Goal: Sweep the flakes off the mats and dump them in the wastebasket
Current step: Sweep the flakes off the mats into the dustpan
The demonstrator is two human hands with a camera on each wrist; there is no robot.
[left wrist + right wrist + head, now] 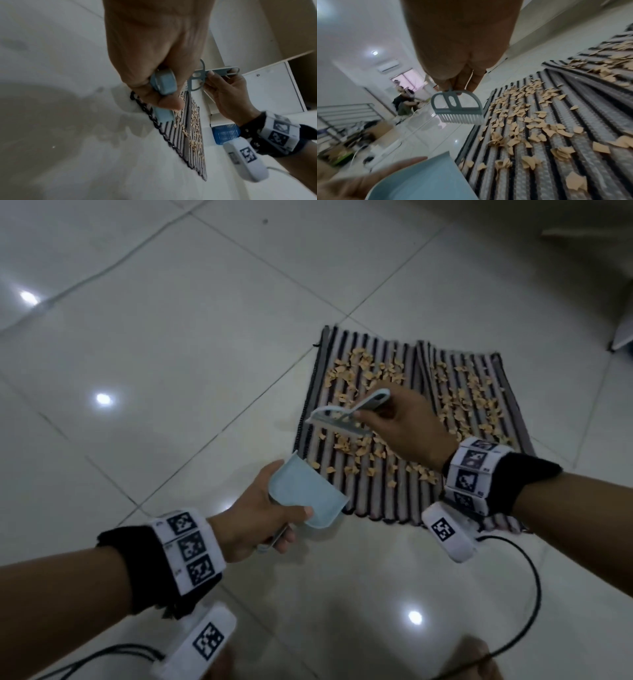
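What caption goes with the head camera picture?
Right hand holds a small brush above flake-strewn striped mats; left hand holds a blue dustpan.

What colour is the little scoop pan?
The dustpan is light blue, clearest in the head view, held by the left hand.

Bare tiled floor (pixel 178 344) lies open left of the mats (pixel 404 419); wastebasket (pixel 225 133) stands beyond them.

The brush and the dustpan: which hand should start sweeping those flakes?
Likely the right hand: it holds the brush above the flakes on the mats. The left hand holds the dustpan beside them.
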